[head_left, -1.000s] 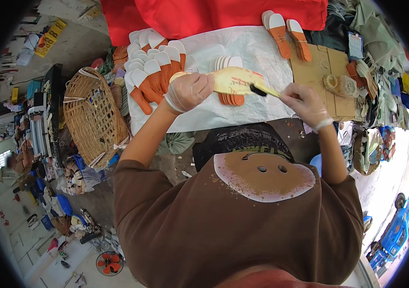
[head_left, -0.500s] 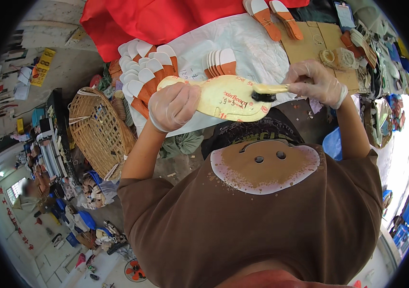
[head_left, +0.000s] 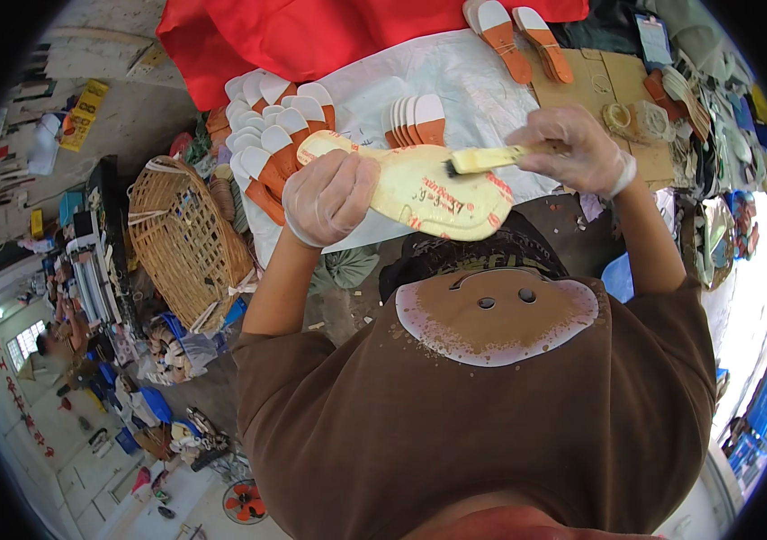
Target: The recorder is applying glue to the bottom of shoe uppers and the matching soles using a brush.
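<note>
My gloved left hand (head_left: 334, 196) is wrapped round the narrow part of a pale yellow shoe insole (head_left: 410, 184), which has red print and dark handwriting on its upward face. In my gloved right hand (head_left: 574, 149) is a brush (head_left: 487, 160) with a pale yellow, coated-looking handle and dark bristles. Its bristles rest on or just over the wide end of the insole, near the far edge. Beyond my hands, stacked orange and white insoles (head_left: 280, 135) lie fanned out on a white sheet (head_left: 473, 81), with a smaller fanned row (head_left: 415, 120) beside them.
A red cloth (head_left: 293, 45) covers the far side. Two more insole stacks (head_left: 502, 40) sit at the far right by brown cardboard (head_left: 590, 76), which carries a clear plastic container (head_left: 649, 121). At my left stands a wicker basket (head_left: 190, 243); an orange fan (head_left: 245, 500) is farther back.
The brush has moved left across the insole, its handle swinging higher. The insole has tilted slightly, its wide end a little lower in view. My left hand keeps its hold.
</note>
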A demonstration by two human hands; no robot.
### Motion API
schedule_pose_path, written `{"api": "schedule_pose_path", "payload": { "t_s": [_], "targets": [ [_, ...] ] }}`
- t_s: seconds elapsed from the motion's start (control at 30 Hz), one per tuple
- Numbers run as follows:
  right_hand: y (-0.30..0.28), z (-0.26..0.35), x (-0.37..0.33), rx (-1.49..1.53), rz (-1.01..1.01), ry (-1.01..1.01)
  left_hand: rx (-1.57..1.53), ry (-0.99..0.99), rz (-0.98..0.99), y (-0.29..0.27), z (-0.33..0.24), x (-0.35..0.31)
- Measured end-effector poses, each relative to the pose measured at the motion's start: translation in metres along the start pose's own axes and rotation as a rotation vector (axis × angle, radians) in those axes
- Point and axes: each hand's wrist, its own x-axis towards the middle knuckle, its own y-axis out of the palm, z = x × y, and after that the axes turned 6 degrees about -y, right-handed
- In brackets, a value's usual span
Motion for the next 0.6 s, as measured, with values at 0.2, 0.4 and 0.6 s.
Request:
{"api": "schedule_pose_path", "payload": {
  "t_s": [0.2,0.4,0.6],
  "targets": [
    [0.019,-0.014,-0.01,0.211,0.023,0.238,-0.03,-0.267,0.116,0.031,0.017,-0.041],
    [0.053,-0.07,-0.03,0.407,-0.623,0.5,-0.012,-0.971,0.055,0.049,0.005,-0.154],
    [0.054,-0.079,-0.031,0.405,-0.63,0.65,0.067,-1.951,-0.11,0.029,0.012,-0.341]
  ]
}}
